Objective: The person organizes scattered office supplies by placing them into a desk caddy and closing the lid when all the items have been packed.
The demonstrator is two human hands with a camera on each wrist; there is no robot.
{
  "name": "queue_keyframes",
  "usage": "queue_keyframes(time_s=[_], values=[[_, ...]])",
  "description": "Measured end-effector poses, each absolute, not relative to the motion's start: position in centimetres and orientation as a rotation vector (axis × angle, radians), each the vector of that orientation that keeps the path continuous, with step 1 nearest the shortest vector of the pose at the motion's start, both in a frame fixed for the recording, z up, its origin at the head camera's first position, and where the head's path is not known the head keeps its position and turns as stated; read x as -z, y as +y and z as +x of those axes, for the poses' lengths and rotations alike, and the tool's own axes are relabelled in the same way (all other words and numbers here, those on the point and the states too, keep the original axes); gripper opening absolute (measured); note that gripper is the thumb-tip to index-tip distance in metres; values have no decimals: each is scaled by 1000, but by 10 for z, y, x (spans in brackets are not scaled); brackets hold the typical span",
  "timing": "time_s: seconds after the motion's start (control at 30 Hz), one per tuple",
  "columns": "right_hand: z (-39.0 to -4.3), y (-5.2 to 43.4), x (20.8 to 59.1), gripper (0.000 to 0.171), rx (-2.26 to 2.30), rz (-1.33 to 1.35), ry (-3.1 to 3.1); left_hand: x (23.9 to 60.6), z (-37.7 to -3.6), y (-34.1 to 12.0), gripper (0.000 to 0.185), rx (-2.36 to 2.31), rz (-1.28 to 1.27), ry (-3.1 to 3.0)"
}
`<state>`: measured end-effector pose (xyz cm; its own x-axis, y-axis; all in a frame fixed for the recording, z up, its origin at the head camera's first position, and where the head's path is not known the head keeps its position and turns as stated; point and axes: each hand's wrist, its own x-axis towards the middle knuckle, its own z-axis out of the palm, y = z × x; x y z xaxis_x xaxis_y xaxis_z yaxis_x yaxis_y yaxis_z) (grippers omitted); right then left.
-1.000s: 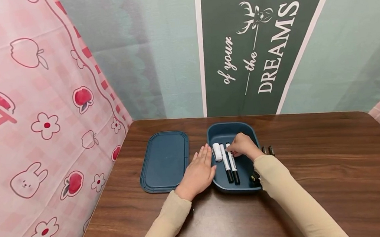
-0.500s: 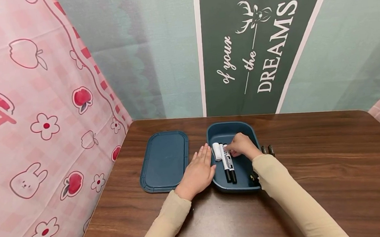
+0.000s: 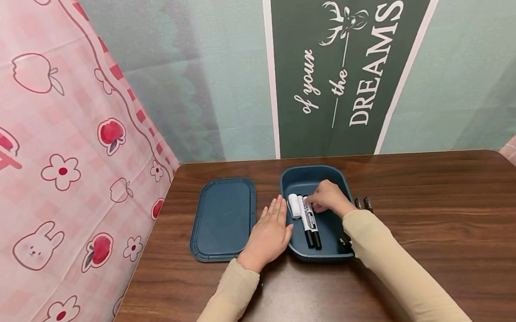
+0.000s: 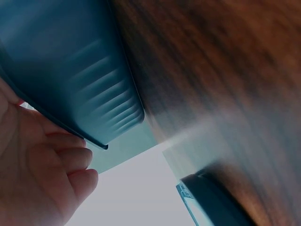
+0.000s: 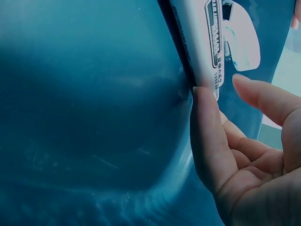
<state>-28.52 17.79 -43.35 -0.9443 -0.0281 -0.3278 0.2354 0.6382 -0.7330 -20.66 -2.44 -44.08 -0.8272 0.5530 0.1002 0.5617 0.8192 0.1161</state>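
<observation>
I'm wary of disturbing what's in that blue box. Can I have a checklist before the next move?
1. Left hand steadying the box: ok, touching its left side.
2. Both markers inside, side by side: ok.
3. Right hand at the right-hand marker: ok, touching it.
4. Firm grip there: cannot tell.
5. Lid off: ok, on the table.
6. Dark item fully visible: not ok, right sleeve partly covers it.

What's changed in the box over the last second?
The right-hand marker moved left, closing the gap to the other marker, and its dark printing now shows. The right hand remains at its far end; any grip change can't be made out. Unchanged: the left hand against the box, and the white item inside it.
</observation>
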Motion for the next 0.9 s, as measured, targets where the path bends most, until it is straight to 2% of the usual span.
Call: queue_keyframes(time_s=[0.5,0.9], values=[[-283,179,428,20,1269,157,2544,440,-207,-25,60,232,-901,-2940],[-284,182,426,21,1512,146,2356,440,-207,-24,60,223,-902,-2956]])
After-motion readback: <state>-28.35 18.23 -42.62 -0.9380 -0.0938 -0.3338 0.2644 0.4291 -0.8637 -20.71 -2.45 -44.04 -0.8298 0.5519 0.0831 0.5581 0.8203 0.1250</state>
